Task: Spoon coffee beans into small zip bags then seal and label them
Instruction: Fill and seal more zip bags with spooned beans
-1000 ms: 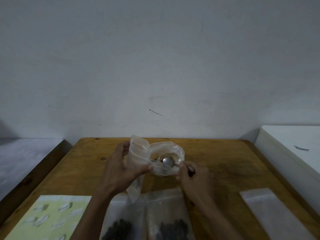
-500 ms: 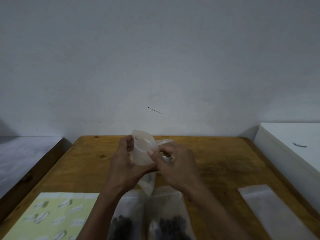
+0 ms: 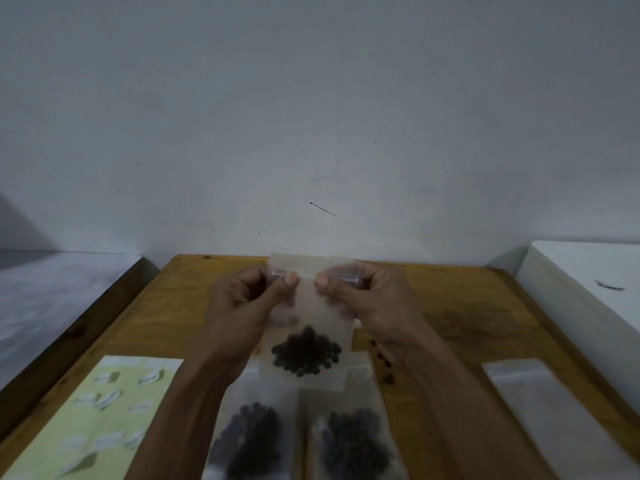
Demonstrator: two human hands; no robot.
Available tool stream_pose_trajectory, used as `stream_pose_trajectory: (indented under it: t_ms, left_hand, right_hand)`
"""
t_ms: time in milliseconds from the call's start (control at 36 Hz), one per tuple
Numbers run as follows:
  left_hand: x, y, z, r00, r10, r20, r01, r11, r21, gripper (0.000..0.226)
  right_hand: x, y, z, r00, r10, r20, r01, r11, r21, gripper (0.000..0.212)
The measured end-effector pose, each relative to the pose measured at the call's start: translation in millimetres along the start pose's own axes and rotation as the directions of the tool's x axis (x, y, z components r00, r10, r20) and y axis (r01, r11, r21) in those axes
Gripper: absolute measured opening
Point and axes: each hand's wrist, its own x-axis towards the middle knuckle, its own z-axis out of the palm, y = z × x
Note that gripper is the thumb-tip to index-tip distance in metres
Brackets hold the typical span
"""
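Fingers (image 3: 292, 279) of the left hand (image 3: 242, 306) and right hand (image 3: 377, 303) pinch the zip strip of a bag (image 3: 311, 306) held upright over the desk (image 3: 450, 306), likely so its beans (image 3: 306, 351) settle low for sealing. At 6 o'clock lie 2 filled bags (image 3: 301, 438); labels (image 3: 100, 410) at 8, spare bags (image 3: 554, 410) at 4; bare wall behind.
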Motion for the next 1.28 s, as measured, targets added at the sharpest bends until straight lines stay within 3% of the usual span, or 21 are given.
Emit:
stream_pose_trajectory:
  t_ms: [139, 278, 417, 556, 639, 778, 917, 1000, 1056, 1139, 1194, 1278]
  left_hand:
    - [-14, 5, 3, 1.0, -0.014, 0.004, 0.014, 0.999, 0.046, 0.035]
    - [-27, 9, 9, 0.998, 0.043, -0.043, -0.039, 0.996, 0.085, 0.022]
    - [-36, 5, 18, 0.99, 0.097, -0.105, -0.089, 0.993, 0.08, 0.026]
    - [-41, 3, 13, 0.997, -0.013, -0.075, 0.016, 0.999, 0.048, 0.015]
    - [-48, -2, 15, 0.992, -0.106, -0.071, 0.106, 0.994, -0.01, 0.018]
    - [-57, -6, 24, 0.987, -0.108, -0.115, 0.109, 0.994, 0.002, 0.032]
    - [-60, -10, 30, 0.967, -0.254, -0.007, 0.254, 0.966, 0.04, 0.025]
    - [-59, -22, 28, 0.975, -0.218, -0.046, 0.222, 0.955, 0.196, 0.01]
    - [-54, -34, 26, 0.988, -0.138, -0.07, 0.155, 0.891, 0.427, 0.018]
    - [-52, -46, 29, 0.994, -0.056, -0.098, 0.11, 0.676, 0.728, 0.027]
    - [-54, -50, 33, 0.994, -0.029, -0.11, 0.108, 0.546, 0.831, 0.028]
    - [-55, -59, 38, 0.994, -0.065, -0.092, 0.11, 0.383, 0.917, 0.059]
  right_hand:
    - [-12, -1, 4, 1.0, 0.001, 0.02, -0.002, 1.0, 0.03, 0.007]
    - [-19, 2, 6, 0.998, 0.016, 0.061, -0.017, 1.0, 0.009, 0.01]
    - [-29, 5, 4, 0.998, 0.036, 0.056, -0.039, 0.997, 0.06, 0.011]
    - [-38, 11, -12, 0.991, 0.124, 0.041, -0.126, 0.991, 0.052, 0.02]
    - [-43, 15, -18, 0.991, 0.136, 0.005, -0.136, 0.989, 0.059, 0.025]
    - [-53, 19, -23, 0.977, 0.214, 0.015, -0.215, 0.975, 0.051, 0.032]
    - [-60, 24, -32, 0.976, 0.2, -0.083, -0.201, 0.98, 0.001, 0.018]
    - [-62, 33, -33, 0.973, 0.19, -0.131, -0.202, 0.975, -0.09, 0.011]
    - [-61, 40, -34, 0.973, 0.183, -0.144, -0.205, 0.967, -0.154, 0.009]
    - [-61, 54, -31, 0.965, 0.161, -0.207, -0.223, 0.921, -0.321, 0.011]
    - [-61, 66, -27, 0.956, 0.158, -0.249, -0.259, 0.853, -0.453, 0.016]
    - [-61, 81, -21, 0.95, 0.103, -0.294, -0.264, 0.766, -0.586, 0.023]
